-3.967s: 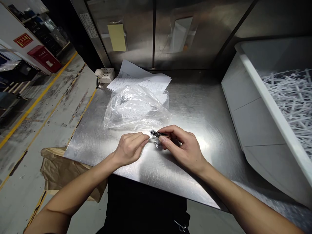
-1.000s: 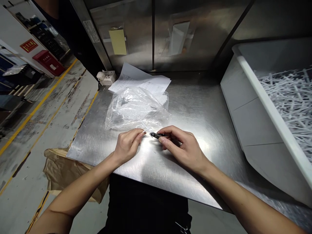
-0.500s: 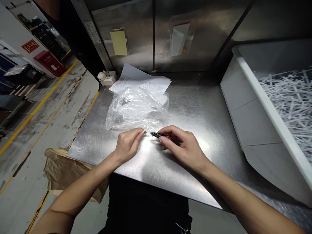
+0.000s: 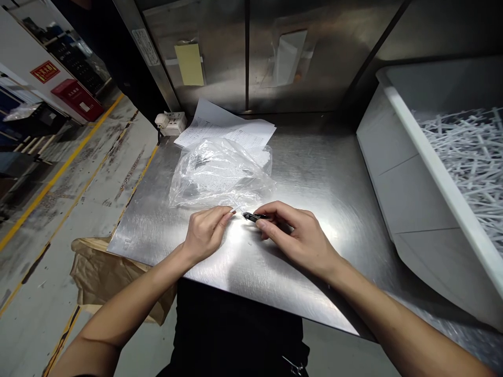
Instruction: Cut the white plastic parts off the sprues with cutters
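Note:
My left hand (image 4: 210, 230) pinches a thin white plastic piece (image 4: 236, 209) between thumb and forefinger; its tip points right. My right hand (image 4: 295, 230) is closed around a small black clipper (image 4: 251, 216), whose head faces the white piece. The two hands are a short gap apart, low over the steel table (image 4: 314, 162). Just beyond them lies a clear plastic bag (image 4: 220, 170) with many tiny white parts inside. A small white scrap (image 4: 250, 243) rests on the table below the clipper. Whether the clipper touches the piece, I cannot tell.
A large grey bin (image 4: 426, 133) full of thin white plastic sticks (image 4: 469, 167) stands at the right. Printed papers (image 4: 231, 128) lie behind the bag, beside a power socket (image 4: 173, 123). A brown paper bag (image 4: 108, 272) sits below the table's left edge. A person in dark clothing (image 4: 121, 63) stands behind.
The view has shifted very slightly. Both hands keep nearly the same place and grip; the white piece and clipper show hardly any movement.

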`<state>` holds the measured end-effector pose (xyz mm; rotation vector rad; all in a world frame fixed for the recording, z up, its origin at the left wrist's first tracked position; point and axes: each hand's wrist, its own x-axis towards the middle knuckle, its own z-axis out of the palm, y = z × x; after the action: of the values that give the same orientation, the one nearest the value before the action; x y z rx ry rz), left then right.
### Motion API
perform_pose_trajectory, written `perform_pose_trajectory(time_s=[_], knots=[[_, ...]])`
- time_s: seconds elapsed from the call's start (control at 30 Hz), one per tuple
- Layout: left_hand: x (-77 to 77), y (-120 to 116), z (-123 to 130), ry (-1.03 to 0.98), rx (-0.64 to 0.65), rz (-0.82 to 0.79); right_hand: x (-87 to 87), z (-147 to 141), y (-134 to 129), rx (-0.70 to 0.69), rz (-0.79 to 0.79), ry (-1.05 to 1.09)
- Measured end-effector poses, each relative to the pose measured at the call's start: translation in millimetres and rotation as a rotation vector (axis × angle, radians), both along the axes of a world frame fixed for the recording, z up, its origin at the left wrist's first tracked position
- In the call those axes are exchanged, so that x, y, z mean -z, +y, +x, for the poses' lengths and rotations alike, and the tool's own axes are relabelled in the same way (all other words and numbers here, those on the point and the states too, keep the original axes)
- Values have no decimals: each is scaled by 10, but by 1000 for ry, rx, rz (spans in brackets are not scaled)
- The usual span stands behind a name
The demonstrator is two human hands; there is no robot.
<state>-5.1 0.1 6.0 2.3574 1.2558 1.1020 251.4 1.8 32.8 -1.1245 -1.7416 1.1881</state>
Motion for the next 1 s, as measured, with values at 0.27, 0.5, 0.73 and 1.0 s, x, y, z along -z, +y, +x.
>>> perform_pose_trajectory(time_s=[0.27, 0.5, 0.73, 1.0], knots=[[17, 2, -2, -14, -51, -187, 105, -84, 1, 15, -204, 160], [-48, 23, -9, -75, -40, -389, 166, -133, -32, 64, -235, 246], [-45, 26, -30, -127, -34, -330, 152, -77, 3, 119, -153, 315], [-56, 2, -26, -30, 63, 129, 129, -39, 133, 170, -64, 431]])
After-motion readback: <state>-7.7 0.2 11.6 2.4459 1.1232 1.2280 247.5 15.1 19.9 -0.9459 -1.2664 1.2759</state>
